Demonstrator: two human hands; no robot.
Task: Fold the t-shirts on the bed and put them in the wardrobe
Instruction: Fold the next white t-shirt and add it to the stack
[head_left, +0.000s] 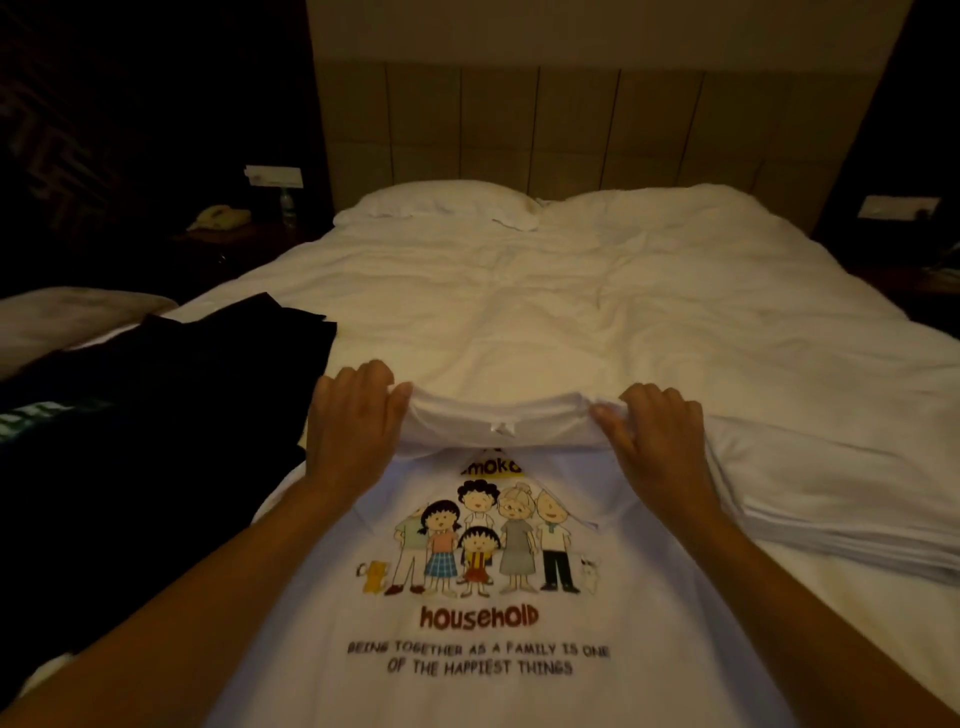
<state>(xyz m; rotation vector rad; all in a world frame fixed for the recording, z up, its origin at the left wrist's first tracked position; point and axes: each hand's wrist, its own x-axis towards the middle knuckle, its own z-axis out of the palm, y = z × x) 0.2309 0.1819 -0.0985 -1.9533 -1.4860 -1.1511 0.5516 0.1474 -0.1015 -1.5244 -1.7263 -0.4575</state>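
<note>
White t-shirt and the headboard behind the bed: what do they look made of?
White t-shirt: soft matte knit, probably cotton; it bunches where the left hand and right hand pinch it, and the cartoon print looks flat. Headboard: beige panels with dark seams, smooth and dull; padded leatherette or laminate, I cannot tell which.

Single head-worn view, wide-angle, at the foot of the bed (649, 312), facing forward and down toward the headboard (571, 124). Near field: both forearms and a white t-shirt (483, 686) close beneath the lens. Edges curve; room sides dark.
</note>
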